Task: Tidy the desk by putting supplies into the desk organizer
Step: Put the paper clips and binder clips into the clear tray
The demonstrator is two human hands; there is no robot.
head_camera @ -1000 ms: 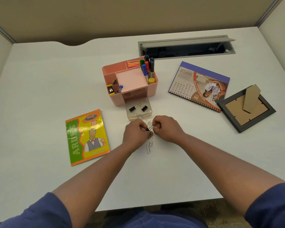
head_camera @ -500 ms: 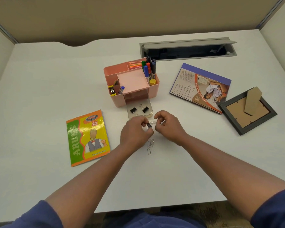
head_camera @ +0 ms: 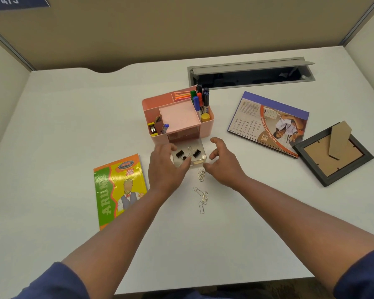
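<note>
The pink desk organizer [head_camera: 148, 113] stands mid-desk with markers, sticky notes and small supplies in its compartments. Its clear drawer [head_camera: 200, 161] is pulled out toward me and holds black binder clips [head_camera: 195, 153]. My left hand [head_camera: 166, 167] hovers at the drawer's left front corner, fingers spread, thumb by the front edge, nothing in it. On the drawer's right side is my right hand [head_camera: 222, 162], also with fingers apart and holding nothing. Several silver paper clips [head_camera: 202, 197] lie loose on the desk just in front of the drawer, between my wrists.
A green and yellow booklet [head_camera: 119, 188] lies left of my left arm. To the right lie a spiral calendar [head_camera: 270, 121] and a face-down picture frame [head_camera: 333, 154]. An open cable hatch [head_camera: 251, 75] sits behind the organizer. Partition walls close the desk's back and sides.
Both hands have left the paper clips and moved up to the drawer, spreading open. The black binder clip pinched in my left hand is gone from it; one more lies in the drawer.
</note>
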